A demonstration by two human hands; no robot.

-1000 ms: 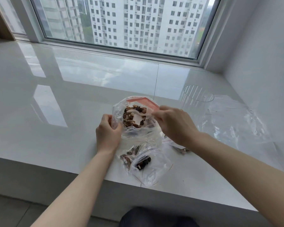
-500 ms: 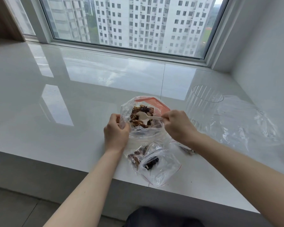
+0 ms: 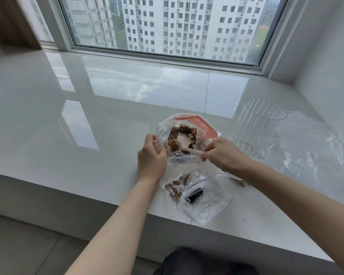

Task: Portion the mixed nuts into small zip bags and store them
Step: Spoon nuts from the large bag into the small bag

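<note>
A large clear bag point(image 3: 204, 128) with a red strip stands open on the white sill, holding mixed nuts point(image 3: 182, 135) around a bare white middle. My left hand point(image 3: 151, 157) grips the bag's left edge. My right hand point(image 3: 224, 155) pinches the handle of a small white spoon point(image 3: 185, 148) whose bowl lies among the nuts. In front of the big bag lie two small zip bags point(image 3: 205, 199) with a few nuts and dark pieces inside.
A clear ribbed plastic cup point(image 3: 256, 126) stands to the right, with crumpled clear plastic point(image 3: 314, 151) beyond it. The sill's front edge point(image 3: 87, 195) runs close below the small bags. A window closes off the back.
The spoon's bowl has gone lower and further left in the nuts as my right hand pulled back a little. My left hand keeps its hold on the bag.
</note>
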